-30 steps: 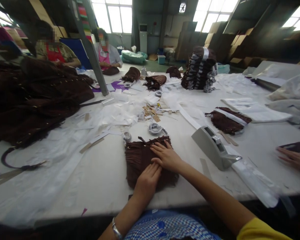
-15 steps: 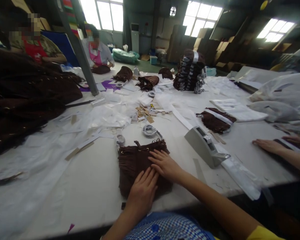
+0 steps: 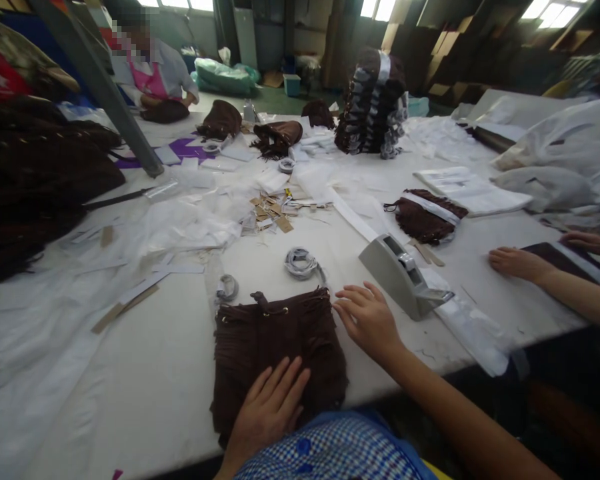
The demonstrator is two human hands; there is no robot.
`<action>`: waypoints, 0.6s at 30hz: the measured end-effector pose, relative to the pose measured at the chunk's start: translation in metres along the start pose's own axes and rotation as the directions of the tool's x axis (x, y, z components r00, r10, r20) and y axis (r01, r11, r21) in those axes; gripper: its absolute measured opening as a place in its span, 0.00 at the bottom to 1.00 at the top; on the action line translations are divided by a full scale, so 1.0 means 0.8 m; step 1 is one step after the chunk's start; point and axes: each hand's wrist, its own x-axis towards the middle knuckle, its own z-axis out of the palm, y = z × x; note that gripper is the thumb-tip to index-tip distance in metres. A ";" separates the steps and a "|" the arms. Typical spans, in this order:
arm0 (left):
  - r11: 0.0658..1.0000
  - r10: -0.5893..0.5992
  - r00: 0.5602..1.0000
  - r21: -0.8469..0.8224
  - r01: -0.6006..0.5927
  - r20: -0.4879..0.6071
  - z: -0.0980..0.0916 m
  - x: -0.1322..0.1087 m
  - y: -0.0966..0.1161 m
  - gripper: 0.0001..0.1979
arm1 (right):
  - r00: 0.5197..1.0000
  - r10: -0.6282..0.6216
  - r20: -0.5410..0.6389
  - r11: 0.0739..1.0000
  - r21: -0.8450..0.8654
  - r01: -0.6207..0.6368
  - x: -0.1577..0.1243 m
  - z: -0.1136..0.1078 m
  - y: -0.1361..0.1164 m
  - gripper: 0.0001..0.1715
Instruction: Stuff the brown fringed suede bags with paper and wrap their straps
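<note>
A small dark brown fringed bag (image 3: 275,347) lies flat on the white table (image 3: 155,373) right in front of me. My left hand (image 3: 270,410) rests flat on its lower part, fingers stretched out. My right hand (image 3: 367,319) hovers open just past the bag's right edge, fingers spread, holding nothing. A grey tape dispenser (image 3: 400,273) stands a short way to the right of that hand. A coiled silvery strap (image 3: 301,261) lies beyond the bag.
A tall stack of brown bags (image 3: 373,107) stands at the back. A heap of dark bags (image 3: 30,180) fills the left. Loose plastic sheets (image 3: 190,223) and card tags (image 3: 270,213) litter the middle. Another person's hands (image 3: 517,261) rest at the right; one person sits at the far end.
My right hand has lifted off the bag and moved to its right side. My left hand slid down toward me on the bag. The view tilted downward.
</note>
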 end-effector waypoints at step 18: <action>0.999 -0.011 0.996 0.032 0.008 0.084 0.007 -0.010 0.000 0.20 | 0.702 -0.017 0.712 1.000 0.023 0.000 0.113 0.003 -0.007 0.16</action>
